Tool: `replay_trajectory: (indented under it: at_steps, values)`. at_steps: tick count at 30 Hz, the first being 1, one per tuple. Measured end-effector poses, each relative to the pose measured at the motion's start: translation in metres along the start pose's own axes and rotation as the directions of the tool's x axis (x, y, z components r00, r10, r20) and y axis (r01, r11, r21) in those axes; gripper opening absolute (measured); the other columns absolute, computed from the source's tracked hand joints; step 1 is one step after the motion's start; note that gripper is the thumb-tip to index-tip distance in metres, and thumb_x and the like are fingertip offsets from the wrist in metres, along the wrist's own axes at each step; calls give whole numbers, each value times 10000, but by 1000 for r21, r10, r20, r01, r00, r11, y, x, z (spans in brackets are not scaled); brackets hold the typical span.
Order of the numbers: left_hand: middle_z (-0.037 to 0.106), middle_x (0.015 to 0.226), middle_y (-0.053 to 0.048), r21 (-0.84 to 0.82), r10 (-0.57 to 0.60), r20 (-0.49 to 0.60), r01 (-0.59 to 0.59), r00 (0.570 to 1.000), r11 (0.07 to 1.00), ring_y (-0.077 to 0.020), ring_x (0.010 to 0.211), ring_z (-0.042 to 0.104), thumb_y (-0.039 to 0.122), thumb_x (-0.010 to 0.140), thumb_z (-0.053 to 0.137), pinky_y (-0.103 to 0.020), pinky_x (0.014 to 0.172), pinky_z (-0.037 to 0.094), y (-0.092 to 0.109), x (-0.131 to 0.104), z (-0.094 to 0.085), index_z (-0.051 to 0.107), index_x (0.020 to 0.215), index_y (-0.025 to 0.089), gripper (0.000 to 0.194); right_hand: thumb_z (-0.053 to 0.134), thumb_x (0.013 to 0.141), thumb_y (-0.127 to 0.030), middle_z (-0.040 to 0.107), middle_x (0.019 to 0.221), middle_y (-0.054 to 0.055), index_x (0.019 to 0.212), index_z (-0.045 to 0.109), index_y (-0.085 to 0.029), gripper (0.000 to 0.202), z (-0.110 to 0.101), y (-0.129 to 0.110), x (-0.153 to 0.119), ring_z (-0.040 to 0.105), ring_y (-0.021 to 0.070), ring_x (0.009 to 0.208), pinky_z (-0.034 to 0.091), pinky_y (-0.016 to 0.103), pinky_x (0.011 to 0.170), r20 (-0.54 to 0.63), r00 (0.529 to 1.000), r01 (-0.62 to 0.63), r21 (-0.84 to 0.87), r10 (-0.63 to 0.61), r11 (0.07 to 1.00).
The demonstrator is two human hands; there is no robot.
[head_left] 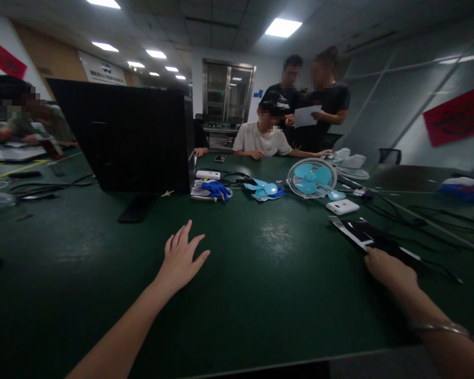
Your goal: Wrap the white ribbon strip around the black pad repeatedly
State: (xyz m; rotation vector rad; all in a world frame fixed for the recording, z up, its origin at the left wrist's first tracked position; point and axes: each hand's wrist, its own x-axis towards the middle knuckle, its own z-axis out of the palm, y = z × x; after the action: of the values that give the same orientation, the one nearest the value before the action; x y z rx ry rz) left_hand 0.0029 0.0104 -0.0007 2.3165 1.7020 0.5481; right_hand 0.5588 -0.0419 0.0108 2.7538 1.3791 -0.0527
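Observation:
My left hand (184,256) is at the middle left of the green table (237,310), palm down with its fingers spread and nothing in them. Over on the right, my right hand (391,271) has its fingers curled at the near edge of a flat black item with a pale strip (349,231). Its exact kind cannot be made out, and my fingertips are partly hidden. Beyond that item lies a white device (343,207). A round fan head with blue blades (311,178) stands behind it, and a loose blue fan blade (263,188) rests on a blue glove.
A large black computer case (138,137) rises at the left, with a black phone (137,207) and keys (168,193) before it. Blue-and-white gloves (217,190) lie beside it. Cables (426,216) spread across the right. A person (264,137) sits opposite; two others stand behind.

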Motion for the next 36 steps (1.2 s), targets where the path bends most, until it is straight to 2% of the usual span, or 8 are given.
replay_trajectory:
  at_steps: [8, 12, 15, 19, 22, 26, 28, 36]
  values:
    - [135, 1603, -77, -37, 41, -29, -43, 999, 998, -345, 1440, 196, 550, 915, 416, -587, 1133, 151, 5, -2, -1, 485, 1376, 275, 542, 194, 938, -327, 662, 1104, 157, 1437, 438, -244, 561, -20, -17, -19, 653, 371, 914, 513, 541, 740, -91, 996, 17, -66, -23, 998]
    - [247, 1576, -45, -257, 33, -15, -36, 999, 966, -334, 1416, 271, 544, 946, 339, -555, 1113, 258, 7, -1, -3, 422, 1414, 286, 541, 179, 948, -381, 616, 1221, 127, 1480, 351, -288, 566, -30, -59, -50, 659, 368, 838, 524, 557, 667, -287, 916, 293, 2, -280, 956]
    - [406, 1497, -74, -539, 40, 32, -17, 999, 842, -282, 1332, 433, 521, 965, 299, -459, 1030, 415, 7, 1, -1, 378, 1437, 270, 540, 240, 955, -319, 525, 1353, 50, 1453, 369, -334, 515, -36, -97, -84, 626, 298, 982, 556, 459, 736, -387, 746, 602, 46, -541, 797]
    - [474, 1446, -103, -774, 92, 178, 82, 980, 628, -238, 1196, 571, 474, 989, 239, -389, 919, 498, 9, 3, 0, 391, 1428, 257, 513, 353, 906, -169, 565, 1267, 49, 1408, 427, -344, 536, -38, -143, -134, 587, 228, 1053, 551, 401, 798, -442, 372, 906, -20, -817, 423]
    - [593, 1318, -96, -795, 178, 375, 217, 910, 567, -226, 1104, 617, 489, 976, 315, -352, 832, 515, 12, 0, -4, 490, 1356, 266, 474, 391, 868, -101, 578, 1245, 53, 1412, 424, -352, 600, -36, -167, -164, 587, 210, 1010, 550, 388, 771, -405, 244, 956, -50, -881, 288]
    - [704, 946, -58, -757, 345, 562, 299, 752, 581, -134, 705, 633, 473, 899, 527, -239, 591, 454, 17, -5, -9, 583, 1244, 211, 437, 399, 863, -94, 578, 1243, 59, 1396, 449, -359, 598, -31, -184, -181, 582, 215, 997, 544, 400, 775, -379, 183, 967, -96, -907, 236]
    - [683, 817, -26, -752, 374, 579, 299, 724, 587, -89, 563, 558, 452, 864, 586, -205, 516, 398, 19, -5, -10, 614, 1170, 175, 414, 401, 852, -98, 578, 1250, 61, 1394, 452, -358, 603, -28, -186, -181, 584, 224, 1008, 542, 417, 779, -363, 171, 965, -126, -916, 230]
    - [515, 563, 63, -775, 109, 333, 205, 937, 598, -64, 435, 440, 472, 843, 557, -168, 425, 307, 15, 2, -11, 630, 892, 158, 326, 383, 909, -221, 685, 1054, 25, 1377, 472, -341, 492, -20, -155, -139, 636, 222, 878, 530, 412, 724, -355, 302, 922, -128, -885, 366]
